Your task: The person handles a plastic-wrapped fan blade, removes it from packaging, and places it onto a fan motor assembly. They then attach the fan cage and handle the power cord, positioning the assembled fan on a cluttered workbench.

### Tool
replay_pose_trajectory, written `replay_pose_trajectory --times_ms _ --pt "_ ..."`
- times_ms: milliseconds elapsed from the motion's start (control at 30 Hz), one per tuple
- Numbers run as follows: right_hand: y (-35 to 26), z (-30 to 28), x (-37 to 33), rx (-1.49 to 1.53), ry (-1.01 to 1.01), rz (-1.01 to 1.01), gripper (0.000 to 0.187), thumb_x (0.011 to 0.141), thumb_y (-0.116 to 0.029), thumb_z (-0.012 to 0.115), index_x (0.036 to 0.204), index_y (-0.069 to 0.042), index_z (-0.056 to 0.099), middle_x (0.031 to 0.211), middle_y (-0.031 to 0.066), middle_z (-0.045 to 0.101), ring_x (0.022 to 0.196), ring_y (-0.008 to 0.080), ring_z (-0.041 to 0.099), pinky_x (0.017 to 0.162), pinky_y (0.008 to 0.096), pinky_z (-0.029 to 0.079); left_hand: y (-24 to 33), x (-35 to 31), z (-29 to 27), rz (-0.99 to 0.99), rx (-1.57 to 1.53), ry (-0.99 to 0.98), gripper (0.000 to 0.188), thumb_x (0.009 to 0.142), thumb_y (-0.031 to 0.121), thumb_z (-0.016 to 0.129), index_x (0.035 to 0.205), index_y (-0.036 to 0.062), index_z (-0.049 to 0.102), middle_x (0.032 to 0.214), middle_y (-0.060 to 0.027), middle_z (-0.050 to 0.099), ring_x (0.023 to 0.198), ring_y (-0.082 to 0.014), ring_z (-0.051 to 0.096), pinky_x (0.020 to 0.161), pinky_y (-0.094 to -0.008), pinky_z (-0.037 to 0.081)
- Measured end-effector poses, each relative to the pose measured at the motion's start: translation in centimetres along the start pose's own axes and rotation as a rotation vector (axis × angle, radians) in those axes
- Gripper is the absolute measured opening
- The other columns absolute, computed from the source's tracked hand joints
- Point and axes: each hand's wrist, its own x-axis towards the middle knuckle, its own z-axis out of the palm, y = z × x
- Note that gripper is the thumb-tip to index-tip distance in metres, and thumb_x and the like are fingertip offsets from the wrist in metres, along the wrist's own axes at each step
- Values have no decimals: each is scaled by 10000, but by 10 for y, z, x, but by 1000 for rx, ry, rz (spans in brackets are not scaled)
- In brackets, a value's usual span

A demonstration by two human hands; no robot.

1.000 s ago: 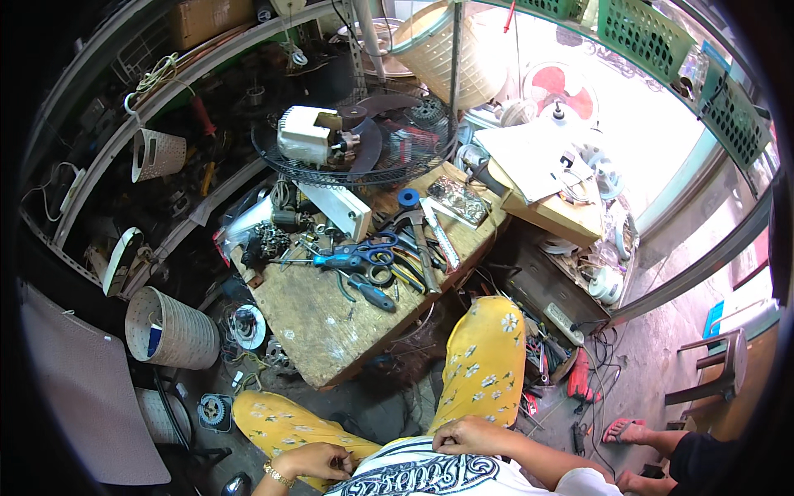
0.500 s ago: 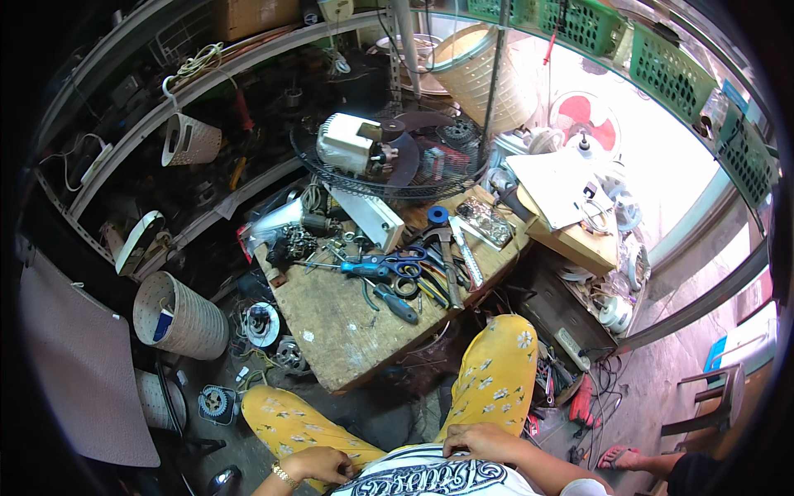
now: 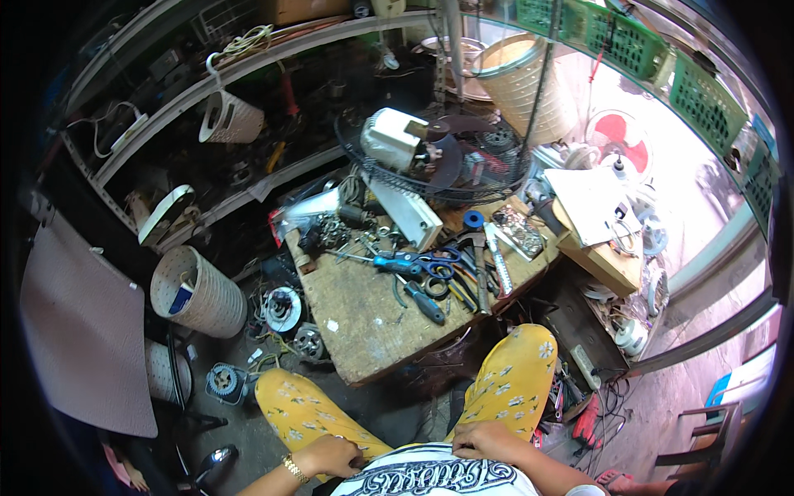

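My left hand [image 3: 332, 456], with a gold bracelet [image 3: 294, 468] at its wrist, rests on my lap by the yellow floral trousers [image 3: 298, 415]. Its fingers are curled in and no object shows in them. At the top of my other thigh lies my right hand [image 3: 486, 441], loosely closed, also without a visible object. In front of my knees stands a worn wooden workbench [image 3: 356, 331]. On it lie blue-handled screwdrivers [image 3: 423, 303], scissors [image 3: 438, 263], a hammer [image 3: 480, 258], pliers and a roll of tape [image 3: 435, 287]. Neither hand touches the tools.
A fan motor [image 3: 392, 139] sits in a black fan guard [image 3: 447, 197] at the bench's back. Left are a white woven basket [image 3: 211, 302] and shelving [image 3: 174, 107]. A cardboard box [image 3: 608, 269] stands right. A person's sandalled foot [image 3: 616, 479] shows at lower right.
The view has swung left, so the bench and shelves sit further right in the picture. Both my hands stay on my lap. The other person's foot is lower in view.
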Motion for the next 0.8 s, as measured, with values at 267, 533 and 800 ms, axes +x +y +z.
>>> replay_pose_trajectory --times_ms 267,533,800 --pt "5 3 12 0 104 -33 98 808 -178 644 820 -87 678 842 57 638 824 273 637 691 380 508 -8 3 27 63 -143 162 252 790 334 602 820 94 669 757 -124 667 736 -323 639 651 -440 483" --pt "2 4 42 -30 -4 -131 94 791 -165 625 828 -84 657 866 50 629 888 253 611 736 363 507 -22 -19 55 82 -310 155 210 795 296 616 851 100 667 759 -119 653 749 -310 631 670 -425 467" --pt "18 -11 51 11 -130 -208 101 773 -160 653 833 -80 674 852 70 639 840 291 609 720 380 505 -16 -15 18 -8 -141 55 276 780 264 638 972 66 657 935 -122 663 895 -319 643 749 -437 503"
